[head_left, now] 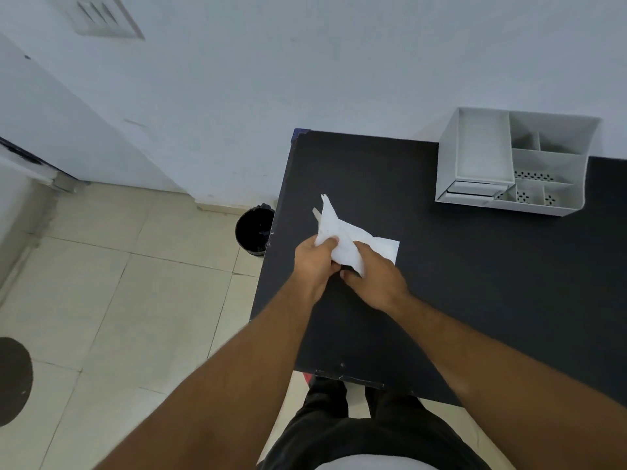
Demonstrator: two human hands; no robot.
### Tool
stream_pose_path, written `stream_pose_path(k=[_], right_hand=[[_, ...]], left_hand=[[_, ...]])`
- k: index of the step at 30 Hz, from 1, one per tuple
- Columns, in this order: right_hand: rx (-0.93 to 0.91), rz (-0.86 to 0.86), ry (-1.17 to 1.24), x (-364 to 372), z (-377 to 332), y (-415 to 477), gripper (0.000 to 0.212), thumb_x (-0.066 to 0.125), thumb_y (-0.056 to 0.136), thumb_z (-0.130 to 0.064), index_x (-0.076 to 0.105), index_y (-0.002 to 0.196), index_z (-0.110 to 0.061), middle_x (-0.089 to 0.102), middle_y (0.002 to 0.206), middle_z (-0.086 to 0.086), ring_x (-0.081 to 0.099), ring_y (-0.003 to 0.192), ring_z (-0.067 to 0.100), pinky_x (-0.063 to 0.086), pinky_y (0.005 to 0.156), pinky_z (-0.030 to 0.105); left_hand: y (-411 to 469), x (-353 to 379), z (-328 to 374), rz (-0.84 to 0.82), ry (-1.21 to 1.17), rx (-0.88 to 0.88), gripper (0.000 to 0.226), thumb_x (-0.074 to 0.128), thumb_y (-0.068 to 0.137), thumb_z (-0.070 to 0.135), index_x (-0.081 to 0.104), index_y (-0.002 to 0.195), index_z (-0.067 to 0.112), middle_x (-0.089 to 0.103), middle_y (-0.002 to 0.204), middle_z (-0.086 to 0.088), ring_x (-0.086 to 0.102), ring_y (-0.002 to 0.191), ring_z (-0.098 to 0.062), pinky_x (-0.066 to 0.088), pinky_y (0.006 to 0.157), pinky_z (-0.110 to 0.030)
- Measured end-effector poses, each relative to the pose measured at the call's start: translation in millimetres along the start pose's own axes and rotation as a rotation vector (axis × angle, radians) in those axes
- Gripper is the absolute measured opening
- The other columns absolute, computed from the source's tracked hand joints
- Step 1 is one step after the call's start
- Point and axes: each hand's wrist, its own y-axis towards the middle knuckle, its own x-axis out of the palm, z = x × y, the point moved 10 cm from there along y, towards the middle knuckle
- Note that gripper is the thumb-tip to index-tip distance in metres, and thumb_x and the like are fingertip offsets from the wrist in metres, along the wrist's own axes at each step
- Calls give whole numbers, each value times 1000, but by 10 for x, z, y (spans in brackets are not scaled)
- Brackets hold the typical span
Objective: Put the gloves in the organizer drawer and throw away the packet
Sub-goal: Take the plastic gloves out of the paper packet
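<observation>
A crumpled white packet (334, 228) is lifted just above the black table (475, 283), near its left edge. My left hand (314, 262) pinches its left side and my right hand (375, 276) grips its lower right part. A flat white piece (386, 247) lies under or behind it on the table; I cannot tell whether it is a glove or part of the packet. The white organizer (512, 161) stands at the table's back right, with its small drawer (475, 191) at the front lower left, seemingly closed.
A small black bin (255, 230) stands on the tiled floor just left of the table, against the white wall. A dark round shape (13, 381) lies on the floor at far left. My legs are at the table's near edge.
</observation>
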Motion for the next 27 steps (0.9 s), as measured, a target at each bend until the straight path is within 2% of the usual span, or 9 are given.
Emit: stream_pose_path(k=[3, 6, 9, 12, 16, 19, 21, 23, 27], right_hand=[[31, 162, 23, -278, -24, 15, 38, 52, 94, -24, 53, 132, -27, 67, 119, 1, 64, 105, 27, 53, 88, 40], [109, 261, 312, -440, 2, 44, 31, 50, 94, -16, 61, 122, -23, 68, 109, -3, 65, 101, 23, 54, 87, 39], [231, 227, 725, -412, 45, 75, 25, 49, 97, -10, 61, 114, -24, 68, 105, -6, 68, 94, 16, 58, 78, 32], [350, 129, 1087, -241, 103, 49, 28, 50, 98, -9, 62, 119, -23, 73, 111, 1, 71, 98, 24, 59, 86, 44], [415, 54, 1328, -93, 230, -9, 31, 48, 99, -7, 61, 121, -25, 74, 112, 5, 72, 101, 28, 59, 83, 47], [492, 10, 1298, 4, 393, -72, 28, 50, 99, -9, 62, 121, -23, 76, 109, 5, 73, 100, 28, 58, 84, 47], [556, -6, 1200, 57, 532, -117, 26, 52, 98, -13, 62, 121, -22, 77, 106, 4, 73, 97, 26, 58, 84, 45], [638, -1, 1133, 99, 661, -160, 23, 53, 99, -15, 61, 120, -22, 74, 109, 5, 72, 98, 26, 58, 86, 44], [755, 5, 1041, 153, 832, -228, 26, 54, 100, -20, 58, 126, -17, 69, 107, 5, 69, 100, 25, 58, 85, 41]], left_hand=[[-35, 123, 136, -102, -77, -17, 25, 63, 95, 31, 67, 111, 13, 75, 110, -11, 72, 101, -26, 54, 89, -43], [-7, 28, 116, -66, -131, -76, 53, 50, 90, 60, 68, 118, 18, 76, 109, -6, 73, 98, -23, 45, 89, -41], [7, -180, -9, 112, 26, -107, 48, 46, 95, 56, 67, 113, 18, 74, 108, -2, 70, 94, -20, 44, 82, -40], [-16, -253, -200, 126, 369, -184, 33, 48, 96, 48, 65, 98, 21, 73, 107, -4, 65, 92, -17, 41, 68, -33], [-37, -249, -526, 8, 254, -345, 32, 57, 96, 42, 69, 108, 16, 76, 105, -7, 69, 100, -25, 47, 96, -47], [41, -364, -516, 106, 172, -276, 20, 64, 94, 26, 69, 107, 11, 76, 104, -8, 71, 99, -26, 50, 94, -47], [89, -489, -421, 209, 252, -185, 18, 66, 93, 24, 70, 105, 11, 76, 99, -8, 70, 87, -24, 52, 71, -34], [103, -594, -261, 304, 339, -65, 19, 66, 92, 25, 70, 107, 13, 75, 101, -7, 69, 81, -21, 47, 58, -25], [81, -585, 45, 355, 386, 150, 32, 67, 94, 21, 64, 126, 16, 69, 117, -3, 68, 90, -14, 51, 60, -19]])
